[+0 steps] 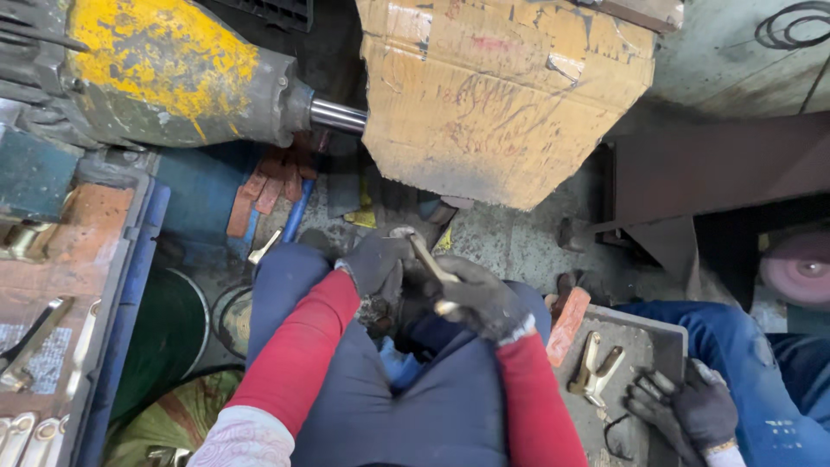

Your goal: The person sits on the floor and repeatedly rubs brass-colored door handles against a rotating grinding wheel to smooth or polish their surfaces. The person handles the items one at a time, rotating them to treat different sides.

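Both my hands are in dark gloves, working close together over my knees. My left hand [373,262] is curled shut around the upper end of a pale metal piece [430,265], and my right hand [482,298] is closed around its lower end, so the piece runs slanted between the 2 fists. Only the middle stretch and a rounded tip show; the rest is buried in the gloves, and I cannot make out its full shape. My red sleeves [298,350] run back toward me over my dark blue trousers [406,406].

Just above my hands hangs a worn cardboard sheet [497,95], which hides whatever the steel shaft [337,115] leads into. That shaft comes out of a big yellow and grey motor [164,73], cut off at the top left edge.

On my left sits a tray [130,259] with more brass-coloured pieces [26,238], only partly in view. On my right is a grey metal tray [644,333] holding 1 forked brass part [595,367]. Another person's gloved hand [687,411] rests open on that tray's edge, beside a leg in blue jeans [735,342]. A pink wheel [800,268] is cut off at the right edge.
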